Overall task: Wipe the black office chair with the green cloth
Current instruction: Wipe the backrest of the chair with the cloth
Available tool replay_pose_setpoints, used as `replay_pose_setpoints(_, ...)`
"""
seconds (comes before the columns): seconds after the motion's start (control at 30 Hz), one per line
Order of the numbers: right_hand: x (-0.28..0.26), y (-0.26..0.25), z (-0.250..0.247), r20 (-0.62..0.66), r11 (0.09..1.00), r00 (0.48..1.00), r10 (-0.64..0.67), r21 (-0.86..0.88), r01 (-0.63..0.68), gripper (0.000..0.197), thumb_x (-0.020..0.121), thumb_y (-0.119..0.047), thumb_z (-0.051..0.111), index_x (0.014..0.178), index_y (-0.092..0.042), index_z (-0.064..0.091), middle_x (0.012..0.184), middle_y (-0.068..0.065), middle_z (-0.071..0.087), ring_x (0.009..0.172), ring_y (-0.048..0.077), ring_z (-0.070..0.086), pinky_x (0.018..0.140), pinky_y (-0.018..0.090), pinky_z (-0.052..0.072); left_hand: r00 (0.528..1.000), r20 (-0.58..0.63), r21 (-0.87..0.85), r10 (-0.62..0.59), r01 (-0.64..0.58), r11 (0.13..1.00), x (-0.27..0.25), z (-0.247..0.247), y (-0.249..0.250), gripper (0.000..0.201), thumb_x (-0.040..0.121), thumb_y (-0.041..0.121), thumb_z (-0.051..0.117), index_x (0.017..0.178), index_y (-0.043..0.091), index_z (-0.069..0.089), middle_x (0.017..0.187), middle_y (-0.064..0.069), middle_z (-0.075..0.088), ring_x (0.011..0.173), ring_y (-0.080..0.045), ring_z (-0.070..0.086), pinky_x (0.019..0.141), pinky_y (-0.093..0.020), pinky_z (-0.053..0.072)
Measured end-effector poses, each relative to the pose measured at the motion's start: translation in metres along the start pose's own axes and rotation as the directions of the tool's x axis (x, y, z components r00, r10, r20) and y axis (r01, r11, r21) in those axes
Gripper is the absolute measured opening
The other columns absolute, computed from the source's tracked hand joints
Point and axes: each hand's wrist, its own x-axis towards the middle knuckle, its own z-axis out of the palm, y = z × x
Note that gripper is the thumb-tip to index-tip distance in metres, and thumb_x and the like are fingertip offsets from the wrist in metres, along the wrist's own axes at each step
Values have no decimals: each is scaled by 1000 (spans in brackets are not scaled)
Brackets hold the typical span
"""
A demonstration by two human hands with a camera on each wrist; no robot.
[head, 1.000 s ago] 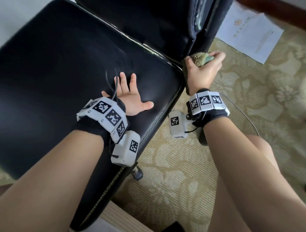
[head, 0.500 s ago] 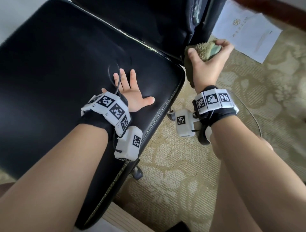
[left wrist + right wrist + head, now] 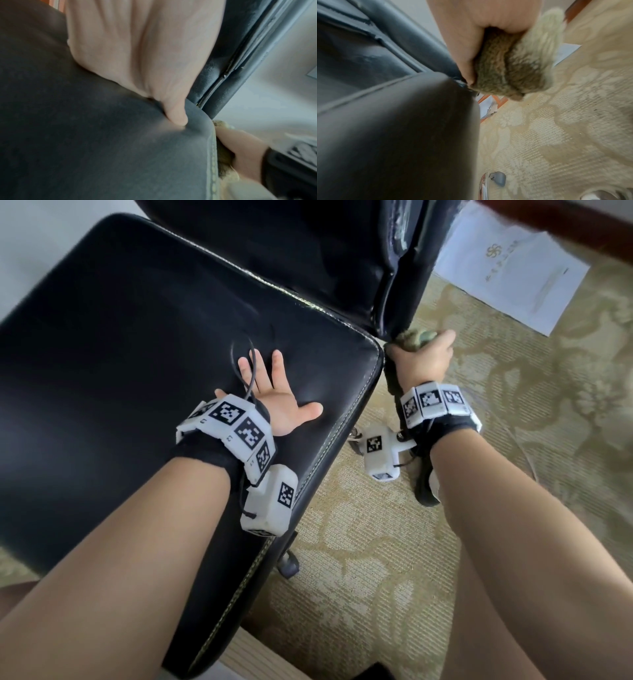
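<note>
- Left hand (image 3: 274, 405): flat, fingers spread, palm pressing the seat of the black office chair (image 3: 137, 354).
- Right hand (image 3: 423, 359): fist curled round the bunched green cloth (image 3: 508, 70), at 3 o'clock of the left hand, against the seat's rear right corner below the backrest.
- Seat's stitched right edge runs between the hands.
- Patterned carpet (image 3: 376, 559) lies open from 3 to 6 o'clock; white paper (image 3: 513, 268) at 1 o'clock.
</note>
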Motion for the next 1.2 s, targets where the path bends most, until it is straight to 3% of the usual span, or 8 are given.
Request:
replay_pose_setpoints(0.17,-18,3,-11,-99,930,978,-183,304,205,50,64,-35,75,92,-26,33,112,13,48,106,26,51,96,41,45,1000,-6,-15,11,-11,1000,1,1,-1,101,88,64,42,144,17,-28,150,-11,-35,139,-28,-31,112,-60,-1)
replay_pose_setpoints(0.27,-14,-23,-8,-122,884,956,-266,364,292,52,67,-25,77,96,-21,35,110,9,41,104,16,43,91,9,35,1000,7,-14,14,-14,1000,0,0,-2,101,88,64,42,144,17,-28,150,-10,-36,138,-27,-31,112,-61,-2)
replay_pose_setpoints(0.37,-9,-32,0,-178,873,933,-314,331,357,56,68,-14,79,99,-11,33,107,7,34,98,12,35,83,-2,27,1000,14,5,12,-12,1000,-2,0,-2,100,88,65,40,143,18,-29,150,-10,-36,139,-27,-31,111,-63,-2)
replay_pose_setpoints(0.63,-5,-21,7,-137,912,927,-350,174,370,60,69,-12,80,99,-11,28,113,12,36,84,-3,37,75,-5,29,1000,2,-4,-5,5,1000,2,-1,1,102,88,64,42,144,16,-28,150,-11,-35,139,-27,-30,112,-61,0)
replay_pose_setpoints(0.77,-5,-16,1,-13,963,968,-251,93,252,60,71,-11,79,111,-9,33,122,11,37,78,-2,39,76,4,31,1000,-5,-12,1,-1,1000,-1,-2,1,101,88,64,42,144,16,-28,150,-10,-34,139,-28,-30,112,-61,-1)
replay_pose_setpoints(0.93,-15,-20,-6,-102,925,948,-300,211,315,61,69,-11,79,104,-12,30,116,8,37,105,14,39,82,-4,26,1000,-1,23,13,-13,1000,-3,-2,-1,100,88,66,39,144,17,-27,150,-11,-34,140,-27,-28,109,-64,-2)
replay_pose_setpoints(1.1,-19,-42,6,-118,948,969,-215,212,236,65,71,-17,80,107,-14,27,115,7,30,82,-1,34,66,-8,29,1000,1,24,20,-20,1000,-2,-2,-2,99,88,67,38,145,17,-26,151,-11,-34,141,-27,-27,108,-65,-1)
replay_pose_setpoints(1.2,-17,-45,11,-84,972,985,-149,171,161,70,73,-22,79,122,-10,29,119,6,30,71,-7,31,55,-3,33,1000,-15,15,15,-15,1000,-2,-2,-1,99,88,67,39,145,17,-25,151,-10,-33,141,-26,-26,108,-65,-1)
